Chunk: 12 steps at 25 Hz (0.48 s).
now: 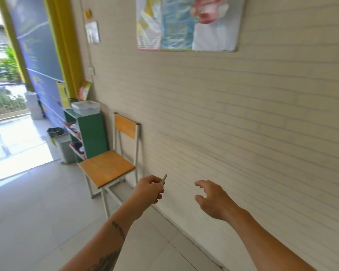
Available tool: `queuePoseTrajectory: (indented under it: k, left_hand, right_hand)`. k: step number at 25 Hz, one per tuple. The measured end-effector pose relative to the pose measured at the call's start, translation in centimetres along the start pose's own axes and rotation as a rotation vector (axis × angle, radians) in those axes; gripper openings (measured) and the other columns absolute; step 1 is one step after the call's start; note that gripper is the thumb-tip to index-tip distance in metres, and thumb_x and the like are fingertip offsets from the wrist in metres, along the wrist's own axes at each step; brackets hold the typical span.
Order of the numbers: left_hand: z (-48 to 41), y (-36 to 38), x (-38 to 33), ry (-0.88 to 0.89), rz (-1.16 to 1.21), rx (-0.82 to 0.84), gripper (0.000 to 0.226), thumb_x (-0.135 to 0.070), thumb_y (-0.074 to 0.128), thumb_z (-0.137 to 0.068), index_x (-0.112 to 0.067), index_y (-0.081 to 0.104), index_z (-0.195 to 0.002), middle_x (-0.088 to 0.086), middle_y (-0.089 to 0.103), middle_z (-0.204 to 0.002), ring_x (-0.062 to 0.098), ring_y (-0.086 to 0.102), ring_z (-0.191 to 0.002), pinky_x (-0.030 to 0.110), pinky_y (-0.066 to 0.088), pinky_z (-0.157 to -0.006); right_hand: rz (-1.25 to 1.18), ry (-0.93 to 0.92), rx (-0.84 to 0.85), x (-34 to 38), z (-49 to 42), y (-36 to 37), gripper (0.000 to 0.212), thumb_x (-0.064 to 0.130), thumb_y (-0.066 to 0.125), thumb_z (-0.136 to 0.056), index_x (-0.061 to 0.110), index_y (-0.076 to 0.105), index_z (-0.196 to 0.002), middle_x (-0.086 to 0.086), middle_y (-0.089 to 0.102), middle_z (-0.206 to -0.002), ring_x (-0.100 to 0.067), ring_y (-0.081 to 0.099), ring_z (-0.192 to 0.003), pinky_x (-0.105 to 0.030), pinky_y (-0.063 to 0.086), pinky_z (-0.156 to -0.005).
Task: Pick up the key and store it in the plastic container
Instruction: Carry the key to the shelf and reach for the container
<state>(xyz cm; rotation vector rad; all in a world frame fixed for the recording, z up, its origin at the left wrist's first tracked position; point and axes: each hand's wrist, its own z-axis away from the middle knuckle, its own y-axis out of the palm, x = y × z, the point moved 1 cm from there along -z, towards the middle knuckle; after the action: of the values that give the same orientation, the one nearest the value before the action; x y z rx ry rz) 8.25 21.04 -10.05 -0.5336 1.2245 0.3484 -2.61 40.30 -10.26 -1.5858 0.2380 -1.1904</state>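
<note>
My left hand (149,189) is closed around a small silver key (163,180), whose blade sticks up and to the right from between my fingers. My right hand (211,198) hovers beside it with its fingers spread and nothing in it. The clear plastic container (86,107), lid on, rests on top of a green shelf unit (91,132) against the wall, well beyond both hands.
A wooden chair (108,167) with a metal frame stands against the wall between me and the shelf. A grey bin (65,148) sits left of the shelf. An open doorway is at the far left. A poster (188,22) hangs on the brick wall.
</note>
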Motion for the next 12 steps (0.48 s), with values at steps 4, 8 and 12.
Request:
queuePoseTrajectory:
  k: [4, 8, 12]
  left_hand:
    - [-4.9, -7.9, 0.7, -0.037, 0.041, -0.118, 0.017, -0.003, 0.052, -0.091, -0.014, 0.064, -0.089, 0.011, 0.066, -0.083, 0.02, 0.062, -0.07, 0.033, 0.052, -0.067]
    - [-11.7, -15.1, 1.0, -0.082, 0.008, -0.218, 0.016, -0.002, 0.052, -0.091, -0.009, 0.065, -0.096, 0.011, 0.065, -0.084, 0.019, 0.061, -0.068, 0.029, 0.051, -0.063]
    - [-19.2, -22.0, 0.3, -0.17, -0.012, -0.28, 0.016, -0.002, 0.051, -0.092, -0.012, 0.064, -0.092, 0.014, 0.064, -0.09, 0.021, 0.061, -0.076, 0.029, 0.053, -0.069]
  right_hand:
    - [-0.004, -0.098, 0.051, 6.2, -9.0, 3.4, 0.054, 0.03, 0.051, -0.093, 0.022, 0.041, -0.145, -0.002, 0.044, -0.149, -0.022, 0.045, -0.133, -0.038, 0.038, -0.108]
    - [-0.017, -0.181, 0.09, 11.8, -19.2, 7.3, 0.054, 0.029, 0.052, -0.092, 0.022, 0.042, -0.144, -0.004, 0.046, -0.147, -0.023, 0.046, -0.131, -0.038, 0.04, -0.106]
    - [-0.049, -0.24, 0.146, 18.2, -30.0, 10.6, 0.054, 0.027, 0.051, -0.092, 0.02, 0.042, -0.145, -0.005, 0.045, -0.147, -0.023, 0.046, -0.131, -0.036, 0.039, -0.106]
